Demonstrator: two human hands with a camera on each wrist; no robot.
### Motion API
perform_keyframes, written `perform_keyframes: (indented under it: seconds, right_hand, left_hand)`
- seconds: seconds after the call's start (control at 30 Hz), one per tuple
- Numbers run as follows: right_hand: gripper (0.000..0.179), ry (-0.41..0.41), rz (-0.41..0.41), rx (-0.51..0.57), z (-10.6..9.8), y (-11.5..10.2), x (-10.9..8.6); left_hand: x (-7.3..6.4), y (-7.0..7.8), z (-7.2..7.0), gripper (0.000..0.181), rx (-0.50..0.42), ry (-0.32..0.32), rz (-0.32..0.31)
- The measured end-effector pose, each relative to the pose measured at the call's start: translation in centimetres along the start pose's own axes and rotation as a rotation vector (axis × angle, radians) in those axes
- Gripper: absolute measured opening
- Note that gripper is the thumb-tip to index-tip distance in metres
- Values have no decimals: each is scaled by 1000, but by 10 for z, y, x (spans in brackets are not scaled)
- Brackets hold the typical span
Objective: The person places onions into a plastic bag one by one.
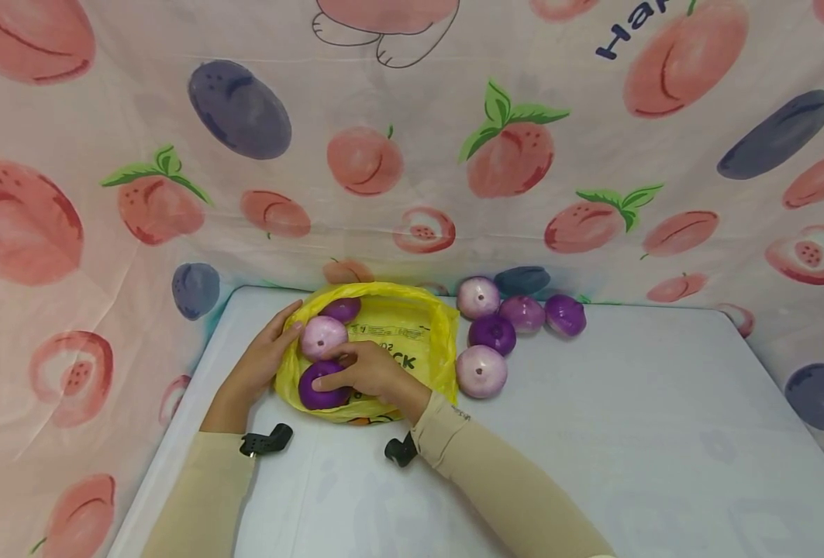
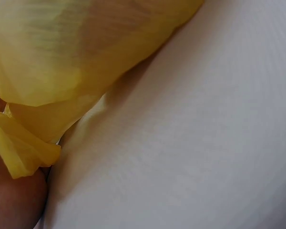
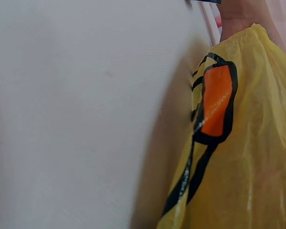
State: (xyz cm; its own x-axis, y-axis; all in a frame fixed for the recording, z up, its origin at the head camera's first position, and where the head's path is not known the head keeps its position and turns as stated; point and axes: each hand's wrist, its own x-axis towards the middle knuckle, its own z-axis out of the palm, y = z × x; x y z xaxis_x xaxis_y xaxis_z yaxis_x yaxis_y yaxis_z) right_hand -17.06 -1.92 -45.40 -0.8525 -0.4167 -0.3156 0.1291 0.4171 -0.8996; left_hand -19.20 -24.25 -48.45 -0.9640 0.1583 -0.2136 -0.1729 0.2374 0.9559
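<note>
Head view: a person's right hand (image 1: 373, 376) grips a dark purple onion (image 1: 318, 397) inside a yellow bag (image 1: 446, 364) as the left hand (image 1: 263, 360) pinches its side, apparently mid-handling; the next move likely needs the mouth held wide, with tabletop (image 1: 663, 418) room right of five loose onions (image 1: 492, 335). Left wrist view: bag bulging beside tabletop. Right wrist view: bag wall, right fingers hidden.
</note>
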Motion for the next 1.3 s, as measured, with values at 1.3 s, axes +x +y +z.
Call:
perform_keyframes:
  seconds: [1.3]
  right_hand:
    - [56, 29, -55, 28, -52, 5, -25]
  left_hand:
    - [6, -8, -1, 70, 19, 23, 6]
